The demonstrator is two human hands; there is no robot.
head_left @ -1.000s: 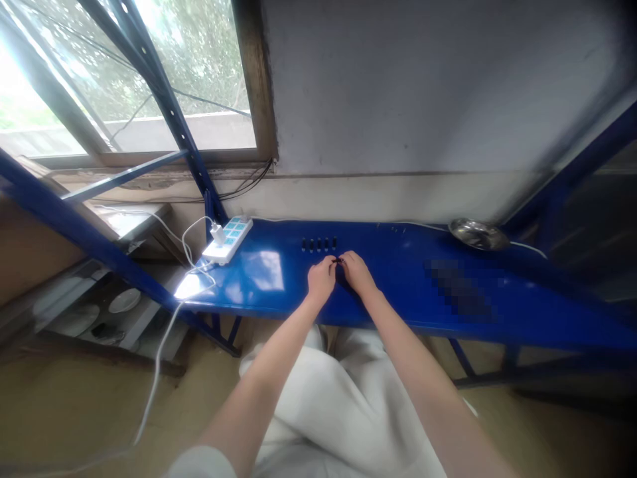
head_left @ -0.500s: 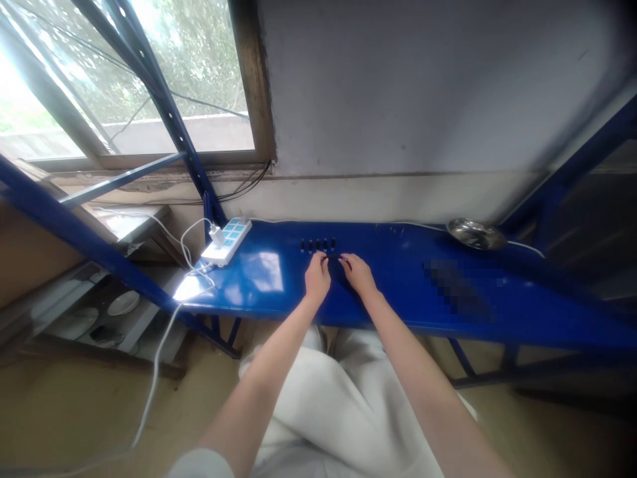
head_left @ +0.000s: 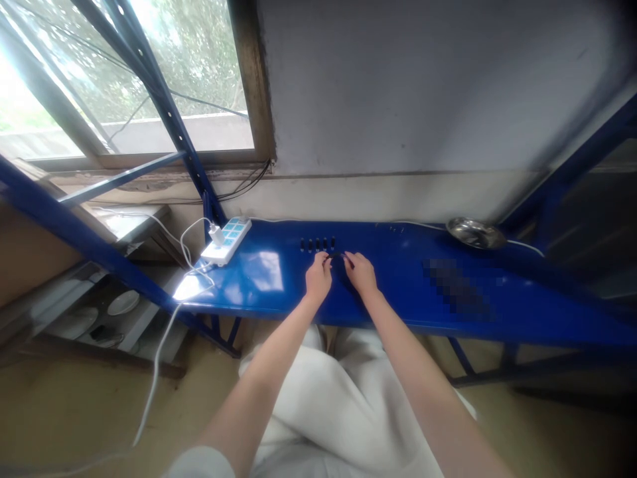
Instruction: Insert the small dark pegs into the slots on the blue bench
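Observation:
A short, thin black strip (head_left: 336, 255) bows in a slight arc between my two hands, over the blue table (head_left: 388, 292). It could be a cable or band; its exact kind is too small to make out. My left hand (head_left: 318, 276) pinches one end, and my right hand (head_left: 361, 271) pinches the other. Just beyond my fingers, several small black pieces (head_left: 317, 244) with pale tips stand or lie in a row; which of the two I cannot tell.
A white power strip (head_left: 226, 242) with a plugged-in charger and cable lies at the table's left end. A shiny metal bowl (head_left: 476, 234) sits at the back right. Tiny pale bits (head_left: 395, 230) lie near the back edge. A blurred-out dark object (head_left: 458, 289) lies at the right.
The black strip, nearly straight before, now arches upward. My right hand has shifted slightly to the right; my left hand has barely moved.

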